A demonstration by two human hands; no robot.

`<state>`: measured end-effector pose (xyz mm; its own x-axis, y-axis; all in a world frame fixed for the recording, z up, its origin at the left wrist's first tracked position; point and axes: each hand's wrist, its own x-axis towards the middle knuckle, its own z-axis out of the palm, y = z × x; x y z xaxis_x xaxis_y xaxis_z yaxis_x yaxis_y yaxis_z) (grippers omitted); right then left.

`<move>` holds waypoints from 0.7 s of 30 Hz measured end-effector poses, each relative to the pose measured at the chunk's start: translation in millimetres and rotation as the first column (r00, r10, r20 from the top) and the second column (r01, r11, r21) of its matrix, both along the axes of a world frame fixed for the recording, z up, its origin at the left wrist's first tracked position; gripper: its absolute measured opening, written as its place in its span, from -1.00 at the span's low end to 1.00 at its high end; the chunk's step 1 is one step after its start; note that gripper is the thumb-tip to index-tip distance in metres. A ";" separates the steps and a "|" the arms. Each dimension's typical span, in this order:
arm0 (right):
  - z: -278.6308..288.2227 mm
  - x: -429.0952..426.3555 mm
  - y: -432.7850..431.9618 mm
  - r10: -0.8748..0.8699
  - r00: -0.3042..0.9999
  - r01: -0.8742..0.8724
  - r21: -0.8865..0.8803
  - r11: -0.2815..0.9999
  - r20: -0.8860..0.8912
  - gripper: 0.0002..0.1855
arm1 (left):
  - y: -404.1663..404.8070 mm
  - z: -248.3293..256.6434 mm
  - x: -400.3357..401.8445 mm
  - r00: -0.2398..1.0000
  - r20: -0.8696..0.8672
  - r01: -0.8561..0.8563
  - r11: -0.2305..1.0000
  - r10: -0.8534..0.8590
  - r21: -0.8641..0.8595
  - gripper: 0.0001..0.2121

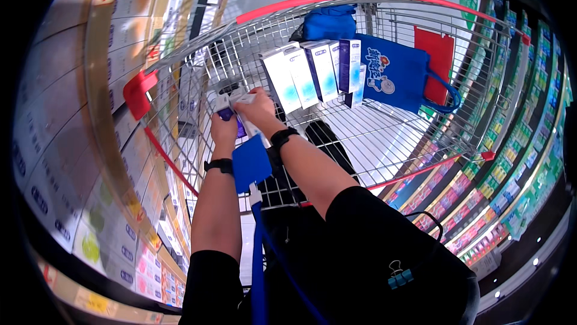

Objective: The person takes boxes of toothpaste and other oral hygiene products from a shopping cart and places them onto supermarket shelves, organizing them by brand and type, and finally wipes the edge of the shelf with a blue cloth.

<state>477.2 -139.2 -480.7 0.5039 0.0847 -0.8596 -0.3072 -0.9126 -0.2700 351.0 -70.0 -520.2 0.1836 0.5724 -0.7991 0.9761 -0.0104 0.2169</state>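
Observation:
Inside the near left part of a wire shopping cart, my left hand grips a small white-and-purple carton. Close beside it, my right hand holds a white carton by its upper end. My fingers and wrists hide the lower parts of both cartons. Farther into the cart, several white cartons with blue patterning stand upright in a slightly tilted row. At its right end is a dark purple-and-white carton, with a smaller carton partly behind it.
A blue printed bag with handles lies beside the cartons, near a red panel. A blue bundle rests at the cart's far side. Shelves of boxed goods flank the left; packaged goods line the right. A blue badge dangles between my forearms.

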 end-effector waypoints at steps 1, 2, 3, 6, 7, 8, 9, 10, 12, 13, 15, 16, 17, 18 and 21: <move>-10.9 -8.2 0.7 0.003 1.000 -0.003 0.049 0.999 0.006 -0.20 | -2.2 -7.2 -2.2 1.000 0.008 0.003 1.000 -0.003 -0.009 -0.44; -19.9 -19.3 2.1 -0.052 0.998 0.054 0.130 0.990 -0.017 -0.17 | -3.1 -14.6 -3.3 0.998 0.036 -0.049 0.998 0.050 -0.029 -0.42; -28.0 -26.9 3.3 -0.089 0.994 0.101 0.225 0.969 -0.066 -0.14 | -8.2 -23.6 -8.3 0.992 0.056 -0.109 0.993 0.112 -0.052 -0.40; -17.8 -42.6 14.3 -0.072 0.997 0.078 0.253 0.964 -0.035 -0.09 | -16.5 -46.5 -28.4 0.908 0.218 -0.304 0.920 0.358 -0.246 -0.49; -13.3 -43.7 14.6 -0.017 1.000 0.021 0.203 0.979 -0.021 -0.12 | -13.6 -44.7 -24.9 0.710 0.255 -0.504 0.727 0.656 -0.466 -0.53; -9.8 -42.4 17.4 0.040 0.999 -0.038 0.154 0.987 -0.010 -0.15 | -8.7 -41.2 -22.5 0.278 -0.043 -0.716 0.177 0.960 -0.675 -0.59; -31.9 -40.8 11.8 0.190 0.980 -0.198 0.193 0.961 0.060 -0.16 | -2.9 -20.6 -6.5 0.238 -0.032 -0.636 0.131 0.971 -0.761 -0.59; -24.3 -37.0 5.8 0.193 0.980 -0.200 0.256 0.946 0.051 -0.25 | -4.4 -12.0 -13.1 0.151 -0.047 -0.571 0.048 0.987 -0.820 -0.60; -18.2 -23.4 -9.2 0.177 0.982 -0.188 0.331 0.925 0.063 -0.33 | 3.9 8.5 -11.4 0.947 0.243 -0.157 0.962 0.211 -0.224 -0.63; -29.6 -17.1 -21.2 0.385 0.923 -0.363 0.372 0.854 0.016 -0.35 | 9.1 24.5 -6.4 0.977 0.107 0.178 0.983 -0.182 0.051 -0.64; 27.1 9.0 -29.6 0.479 0.875 -0.413 0.406 0.815 -0.070 -0.44 | 6.0 37.7 -35.2 0.923 0.275 -0.202 0.947 0.270 -0.250 -0.66; 35.0 25.2 -48.6 0.506 0.862 -0.448 0.453 0.771 -0.009 -0.43 | 6.3 51.6 -24.9 0.869 0.309 -0.264 0.890 0.387 -0.373 -0.67; 52.3 41.8 -62.7 0.566 0.824 -0.486 0.486 0.726 -0.022 -0.44 | 4.1 69.7 -20.0 0.893 0.320 -0.175 0.898 0.317 -0.404 -0.74; 73.0 59.5 -83.8 0.579 0.815 -0.508 0.474 0.719 -0.005 -0.46 | 0.9 88.4 -13.4 0.912 0.334 -0.078 0.900 0.238 -0.429 -0.79; 151.3 106.5 -152.2 0.513 0.857 -0.479 0.421 0.770 0.038 -0.53 | -28.5 132.6 -14.0 0.897 0.441 0.160 0.946 -0.020 -0.283 -0.75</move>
